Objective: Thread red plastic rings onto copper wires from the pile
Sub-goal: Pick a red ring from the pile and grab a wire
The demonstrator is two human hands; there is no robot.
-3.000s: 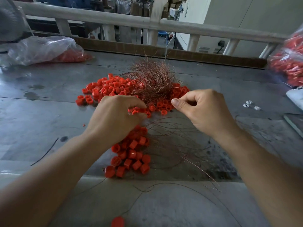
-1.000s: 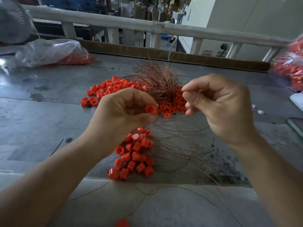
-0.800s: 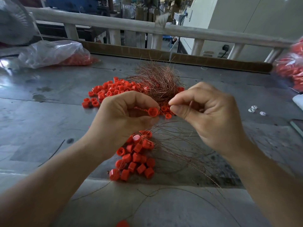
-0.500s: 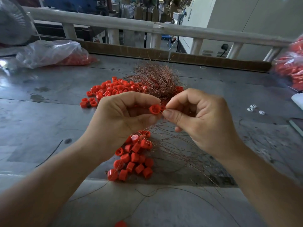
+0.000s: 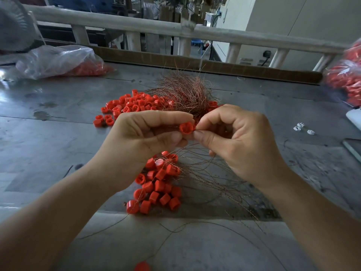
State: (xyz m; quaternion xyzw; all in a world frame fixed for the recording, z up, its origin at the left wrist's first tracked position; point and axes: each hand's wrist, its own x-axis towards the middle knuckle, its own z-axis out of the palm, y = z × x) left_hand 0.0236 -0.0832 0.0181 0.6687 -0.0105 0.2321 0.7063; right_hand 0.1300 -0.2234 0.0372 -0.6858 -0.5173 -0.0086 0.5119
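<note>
Closed the gap since a second ago: now met tip to tip just in front of the copper wire bundle [image 5: 185, 92]. Pinching one red plastic ring [image 5: 186, 128] in the left hand [image 5: 144, 141], opening turned toward the right hand [image 5: 240, 145]. Nipping what looks like a wire end [image 5: 196, 130] between right thumb and forefinger, touching the ring's rim. Probably mid-insertion; cannot confirm entry with so fine a wire. Already threaded rings [image 5: 160, 184] nearer than the bundle.

Right edge: bag of red rings [image 5: 349, 79], blurred, cut off. Top left: fan [image 5: 13, 26], cut off. Bottom edge: red ring [image 5: 142, 266], partly out of frame. Far right: small white pieces [image 5: 301, 129], too small to identify.
</note>
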